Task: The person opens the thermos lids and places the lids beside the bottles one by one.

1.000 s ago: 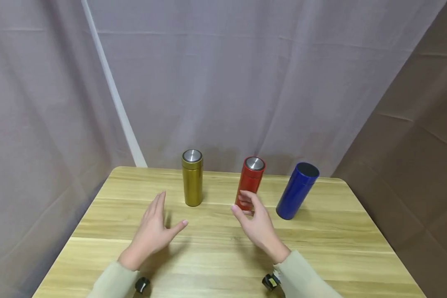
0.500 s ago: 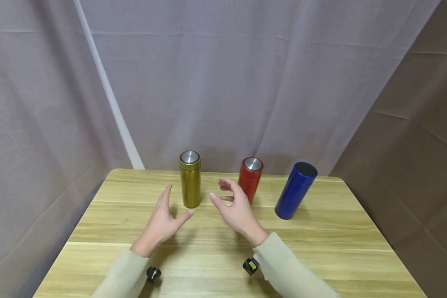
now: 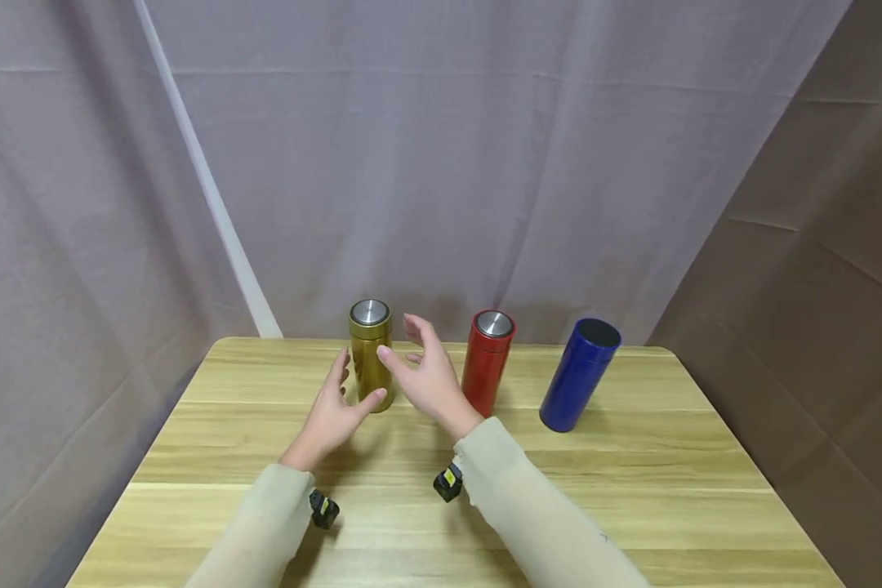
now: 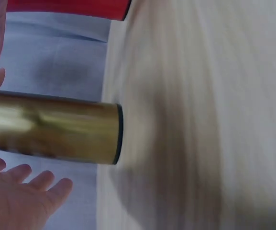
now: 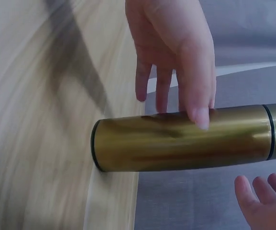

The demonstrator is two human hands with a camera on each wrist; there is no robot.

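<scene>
A gold thermos bottle (image 3: 370, 351) with a silver-topped lid stands upright near the table's back edge. My left hand (image 3: 333, 416) is at its left side, fingers spread and thumb in front of it; I cannot tell whether it touches. To the bottle's right, my right hand (image 3: 429, 376) is raised near the lid end, its fingers bent a little and apart from the bottle. In the right wrist view the left hand (image 5: 176, 52) reaches over the bottle's body, and the right hand's fingertips (image 5: 245, 189) sit beside the upper part. Neither hand holds anything.
A red thermos bottle (image 3: 487, 359) stands just right of my right hand, partly behind the wrist. Further right is a blue thermos bottle (image 3: 581, 376) with a dark top. The wooden table (image 3: 669, 490) ends at grey curtains (image 3: 470, 163) behind.
Both hands have moved toward the gold bottle. My right hand has travelled left and up from in front of the red bottle; the left has gone forward and right. The bottles stay put.
</scene>
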